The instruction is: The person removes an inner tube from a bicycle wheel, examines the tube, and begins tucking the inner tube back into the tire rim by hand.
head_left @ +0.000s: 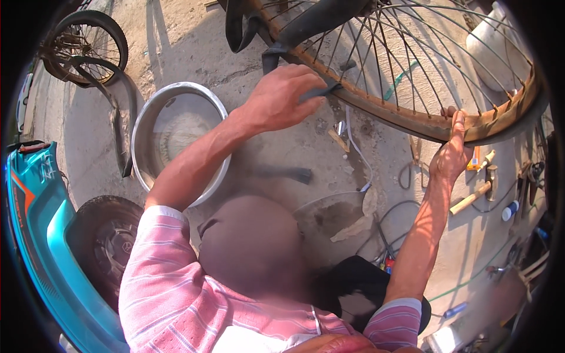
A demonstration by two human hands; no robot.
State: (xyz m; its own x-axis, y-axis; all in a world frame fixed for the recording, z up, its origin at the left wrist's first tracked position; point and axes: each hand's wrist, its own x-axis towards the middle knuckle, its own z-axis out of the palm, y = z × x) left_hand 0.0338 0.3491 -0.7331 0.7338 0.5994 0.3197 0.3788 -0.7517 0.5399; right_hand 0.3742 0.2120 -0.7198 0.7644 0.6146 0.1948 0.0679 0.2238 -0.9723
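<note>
A large spoked wheel with a rusty rim fills the upper right. My left hand is closed round a dark rubber strip that runs to the rim's near left part. On the right, my right hand grips the rim from below, its thumb lying over the rim's side and fingertips showing at the inner edge. A dark band follows the rim's outer side there. Beyond my left hand, a black inner tube drapes across the rim, with a loop hanging to its left.
A metal basin of water stands at left, beside a long rubber strip. Farther back lies a small wheel. A turquoise vehicle borders the left. Rightward are a hammer, scissors and a white jug.
</note>
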